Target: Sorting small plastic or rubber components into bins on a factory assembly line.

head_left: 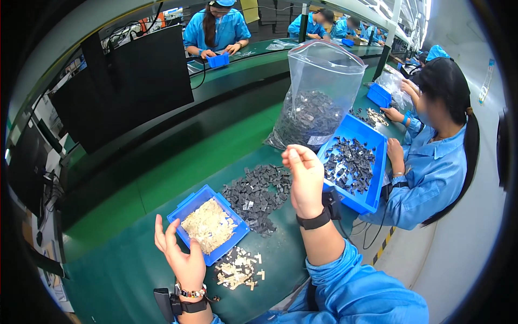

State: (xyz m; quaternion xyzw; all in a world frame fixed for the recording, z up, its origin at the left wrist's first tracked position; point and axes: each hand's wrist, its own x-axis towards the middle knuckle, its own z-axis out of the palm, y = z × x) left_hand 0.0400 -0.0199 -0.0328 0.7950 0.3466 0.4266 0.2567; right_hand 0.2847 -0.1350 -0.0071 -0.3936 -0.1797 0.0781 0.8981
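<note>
My left hand point(186, 256) rests with fingers spread at the near left side of a small blue tray point(241, 231). The tray holds a heap of flat cream-coloured pieces point(209, 224). Raised over the bench is my right hand point(305, 178), its thumb and fingers pinched together; whatever they hold, if anything, is too small to make out. Behind its fingertips stands a clear zip bag point(324, 70) filled with small dark parts. Between my hands lies a pile of small black parts point(259, 194). Nearer me is a loose pile of cream and black bits point(237, 270).
Right of my right hand sits a larger blue bin point(353, 202) with black parts inside. A co-worker point(437, 146) in blue works close on the right, and another person point(218, 29) sits across. A dark panel point(121, 86) stands at the left beyond the green bench point(118, 264).
</note>
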